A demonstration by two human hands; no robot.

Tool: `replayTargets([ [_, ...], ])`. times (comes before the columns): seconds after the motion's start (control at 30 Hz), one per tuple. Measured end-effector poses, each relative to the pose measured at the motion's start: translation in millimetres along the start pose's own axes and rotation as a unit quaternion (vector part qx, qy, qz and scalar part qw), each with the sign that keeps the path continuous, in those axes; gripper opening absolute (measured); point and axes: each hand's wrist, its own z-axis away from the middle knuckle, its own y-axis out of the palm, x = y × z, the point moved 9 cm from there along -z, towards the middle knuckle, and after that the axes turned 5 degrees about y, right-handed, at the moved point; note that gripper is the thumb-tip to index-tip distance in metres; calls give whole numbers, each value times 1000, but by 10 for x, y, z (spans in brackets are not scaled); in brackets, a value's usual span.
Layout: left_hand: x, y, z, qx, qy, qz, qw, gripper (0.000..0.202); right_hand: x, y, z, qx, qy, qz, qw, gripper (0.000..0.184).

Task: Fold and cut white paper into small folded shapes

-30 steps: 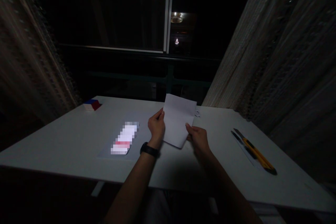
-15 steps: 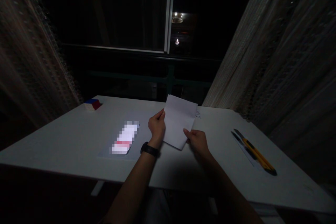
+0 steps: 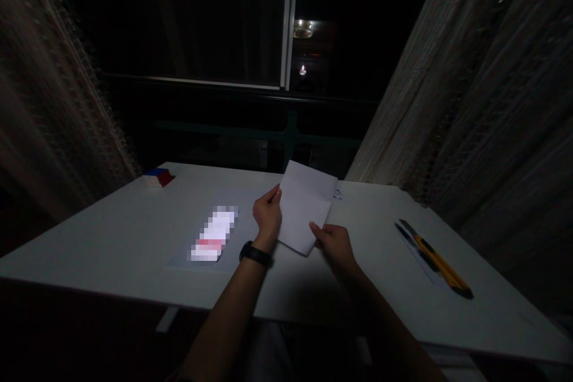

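A folded white sheet of paper (image 3: 304, 206) is held up off the white table (image 3: 111, 239), tilted toward me. My left hand (image 3: 267, 218), a black watch on its wrist, grips the paper's left edge with fingers wrapped round it. My right hand (image 3: 333, 242) pinches the paper's lower right edge near the bottom corner.
A lit phone (image 3: 213, 233) lies on the table left of my hands. A red and blue cube (image 3: 157, 177) sits at the far left corner. A yellow and black utility knife (image 3: 441, 262) and a ruler lie at the right. Curtains hang on both sides of a dark window.
My right hand has slid down and left along the paper's right edge toward the bottom corner. The left hand and the paper have hardly moved.
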Motion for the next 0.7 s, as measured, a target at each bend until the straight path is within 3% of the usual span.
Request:
replayTargets([
  [0.33, 55, 28, -3, 1, -8, 51, 999, 28, -54, 1, -24, 6, 11, -6, 1000, 46],
  [0.7, -37, 217, 16, 95, 34, 63, 993, 33, -25, -130, -95, -26, -12, -20, 999, 44],
])
